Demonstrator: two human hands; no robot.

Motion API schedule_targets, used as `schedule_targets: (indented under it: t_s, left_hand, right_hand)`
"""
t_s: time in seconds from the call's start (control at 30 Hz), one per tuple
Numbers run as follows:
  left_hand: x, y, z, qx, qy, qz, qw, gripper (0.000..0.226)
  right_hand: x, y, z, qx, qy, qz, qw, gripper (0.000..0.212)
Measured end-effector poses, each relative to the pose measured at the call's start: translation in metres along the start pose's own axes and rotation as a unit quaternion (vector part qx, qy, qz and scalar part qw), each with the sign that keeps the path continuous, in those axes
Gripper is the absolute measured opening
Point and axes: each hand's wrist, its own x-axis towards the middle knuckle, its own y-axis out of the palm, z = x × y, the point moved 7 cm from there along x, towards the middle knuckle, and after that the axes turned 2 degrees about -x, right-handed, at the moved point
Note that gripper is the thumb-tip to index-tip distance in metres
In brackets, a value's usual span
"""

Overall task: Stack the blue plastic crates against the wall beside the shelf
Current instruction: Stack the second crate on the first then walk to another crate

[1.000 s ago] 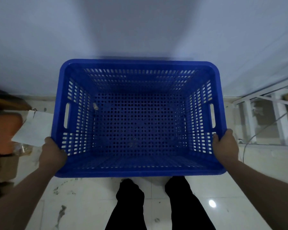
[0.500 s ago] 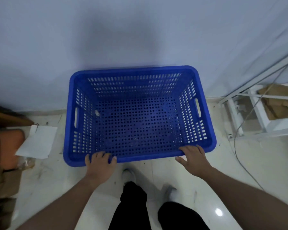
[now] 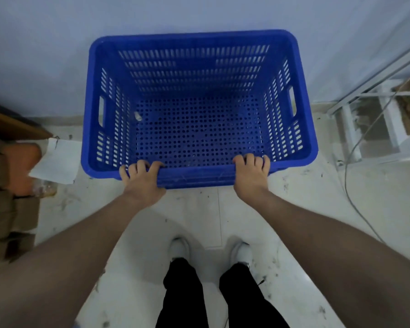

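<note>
**One blue crate on the floor at the wall, both hands on its near rim**

One blue crate [image 3: 199, 110] was in view: rectangular, w/ rounded corners and a thick rolled rim. Plastic looked hard and slightly glossy. Its base was a grid of small round holes; all 4 walls were cut w/ rows of short vertical slots. 2 elongated handle cut-outs, one in each short side. A small pale scrap [image 3: 137, 116] lay inside the crate near its left wall; couldn't tell what it was.

The crate sat on the floor [image 3: 194, 218], far rim against or just short of the wall [image 3: 57, 43], which was smooth, matt, pale blue-grey. Floor was pale glossy tile w/ dark scuffs and specks.

Left hand [image 3: 141, 179] gripped the crate's near rim left of centre, fingers curled over the top edge. Right hand [image 3: 252, 174] did the same right of centre, fingers hooked over the rim. Both forearms bare.

Right of the crate: white metal shelf frame [image 3: 374, 114], thin square bars, w/ brown cardboard behind it and a thin grey cable [image 3: 355, 147] trailing over the floor. Left of the crate: 1 white paper sheet [image 3: 57, 162], flat, near the crate's corner, and beyond it blurred brown boxes [image 3: 7, 209]. Nearer than the crate: 2 white shoes [image 3: 180, 249], 2 black trouser legs.
</note>
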Motion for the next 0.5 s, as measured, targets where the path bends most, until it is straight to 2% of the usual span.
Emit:
schedule_targets:
  t_s: [0.1,0.23,0.3,0.4,0.47,0.5]
  left_hand:
    - [-0.006,0.006,0.001,-0.001,0.011,-0.047,0.999,0.06]
    - [0.003,0.0,0.0,-0.011,0.009,-0.031,0.999,0.06]
    - [0.003,-0.001,0.0,-0.015,0.003,0.017,1.0,0.064]
    - [-0.002,-0.003,0.002,-0.004,-0.002,0.137,0.991,0.079]
    - [-0.013,-0.021,-0.005,-0.073,-0.021,0.189,0.979,0.09]
    - [-0.019,-0.037,-0.012,-0.134,-0.032,0.188,0.972,0.09]
  right_hand:
    - [-0.008,0.004,-0.002,-0.01,-0.009,-0.013,1.0,0.06]
    - [0.002,0.002,0.003,-0.013,0.006,-0.01,1.0,0.065]
    - [0.002,0.004,0.003,-0.029,0.006,0.022,0.999,0.071]
    - [-0.009,0.002,0.0,-0.032,-0.031,0.096,0.994,0.078]
    - [-0.022,-0.015,-0.002,0.012,-0.051,0.147,0.988,0.082]
    - [-0.03,-0.032,-0.004,0.047,-0.051,0.164,0.984,0.081]
